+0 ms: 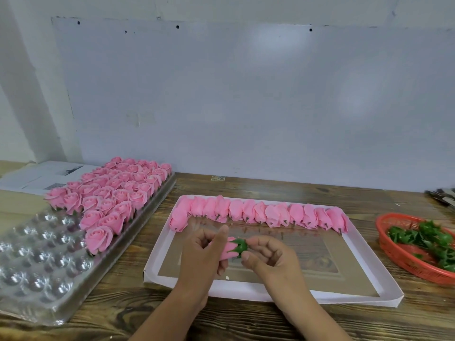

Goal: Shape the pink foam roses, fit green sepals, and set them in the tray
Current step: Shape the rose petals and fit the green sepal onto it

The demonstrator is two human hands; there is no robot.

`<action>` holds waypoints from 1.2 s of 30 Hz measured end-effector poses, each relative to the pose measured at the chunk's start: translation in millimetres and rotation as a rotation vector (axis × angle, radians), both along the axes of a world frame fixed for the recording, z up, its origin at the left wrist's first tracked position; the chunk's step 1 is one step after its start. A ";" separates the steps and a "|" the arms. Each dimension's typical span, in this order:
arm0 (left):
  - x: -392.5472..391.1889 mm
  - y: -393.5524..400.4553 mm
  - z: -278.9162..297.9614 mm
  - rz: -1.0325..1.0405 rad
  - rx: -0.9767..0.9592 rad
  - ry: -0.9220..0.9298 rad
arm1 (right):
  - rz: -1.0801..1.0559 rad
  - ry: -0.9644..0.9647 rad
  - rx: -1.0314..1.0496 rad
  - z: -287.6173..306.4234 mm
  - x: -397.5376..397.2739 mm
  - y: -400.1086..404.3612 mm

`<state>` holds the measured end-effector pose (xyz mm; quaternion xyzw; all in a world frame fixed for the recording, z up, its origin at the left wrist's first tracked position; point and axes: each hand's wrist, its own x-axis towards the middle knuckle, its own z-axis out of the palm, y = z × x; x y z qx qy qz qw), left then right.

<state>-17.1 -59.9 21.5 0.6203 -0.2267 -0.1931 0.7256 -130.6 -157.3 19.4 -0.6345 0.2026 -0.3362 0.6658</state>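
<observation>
My left hand (205, 252) grips a pink foam rose (229, 249) lying sideways over a shallow white box lid (246, 291). My right hand (268, 254) pinches the green sepal (240, 246) that sits on the rose's base. A row of several unshaped pink roses (261, 214) lies along the lid's far edge, stems toward me. At the left, a clear plastic cell tray (37, 262) holds several finished open roses (110, 193) in its far half; the near cells hold nothing.
A red plastic basket (406, 257) with several loose green sepals (428, 239) stands at the right on the wooden table. Papers (37, 177) lie at the back left, dark metal tools (443, 195) at the far right edge. A white wall rises behind the table.
</observation>
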 end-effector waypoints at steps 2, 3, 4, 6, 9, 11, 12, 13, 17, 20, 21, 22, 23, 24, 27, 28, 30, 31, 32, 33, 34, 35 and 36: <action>-0.1 -0.1 -0.3 0.002 -0.008 0.022 | 0.004 -0.003 -0.006 0.0 -0.1 -0.5; 0.0 -0.4 -1.2 0.005 -0.004 0.027 | 0.009 -0.004 -0.011 -0.1 -0.1 -0.6; 0.2 -0.8 -2.2 0.009 0.000 0.030 | 0.015 -0.004 -0.017 -0.1 0.0 -0.7; 0.2 -1.0 -3.6 0.014 0.004 0.028 | 0.023 -0.004 -0.025 -0.6 0.2 -0.4; 0.2 -0.7 -4.8 0.019 0.017 0.017 | 0.030 0.007 -0.023 -2.4 0.6 0.7; 0.7 -0.4 -5.5 0.015 0.013 0.007 | 0.029 0.014 -0.024 -3.0 0.5 1.1; 0.9 -0.4 -5.4 0.012 0.015 0.000 | 0.029 0.017 -0.030 -2.7 0.2 1.2; 0.8 -0.3 -5.1 0.010 0.017 -0.003 | 0.032 0.020 -0.035 -2.3 0.1 1.4; -0.4 0.2 -4.0 -0.002 0.024 0.001 | 0.055 0.034 -0.066 -0.4 -1.6 1.9; -0.5 0.2 -3.2 -0.015 0.023 -0.005 | 0.026 0.041 -0.092 0.6 -1.5 0.5; -0.7 0.3 -2.3 -0.027 0.016 -0.008 | 0.012 0.038 -0.090 1.0 -1.4 0.2; -0.9 0.4 -1.2 -0.045 0.006 -0.009 | -0.002 0.037 -0.088 1.4 -1.4 -0.1; -1.0 0.5 -0.3 -0.063 -0.004 -0.008 | -0.013 0.041 -0.094 1.3 -1.4 -0.2; -1.0 0.7 0.1 -0.077 -0.011 -0.005 | -0.024 0.051 -0.108 1.2 -1.5 -0.4; -0.6 0.6 -0.3 -0.081 -0.011 0.007 | -0.062 0.097 -0.184 -0.4 -1.8 -1.4; -0.5 0.7 -0.9 -0.074 -0.009 0.012 | -0.073 0.114 -0.225 -1.2 -1.9 -1.8; -0.1 1.2 -2.2 -0.056 -0.002 0.020 | -0.089 0.151 -0.315 -3.4 -2.8 -2.0; 0.3 1.5 -2.7 -0.051 0.005 0.022 | -0.093 0.169 -0.362 -4.2 -3.5 -1.9; 0.6 1.7 -3.1 -0.048 0.014 0.021 | -0.097 0.185 -0.411 -4.2 -4.6 -2.0; 0.7 1.7 -3.4 -0.047 0.023 0.015 | -0.101 0.196 -0.458 -3.6 -5.7 -2.1; 0.7 1.6 -3.5 -0.046 0.031 0.010 | -0.104 0.205 -0.499 -3.0 -6.8 -2.4; 0.8 1.4 -3.3 -0.045 0.039 0.008 | -0.105 0.213 -0.538 -2.6 -7.4 -2.7; 0.8 1.3 -2.9 -0.043 0.046 0.010 | -0.102 0.219 -0.573 -2.3 -7.9 -2.9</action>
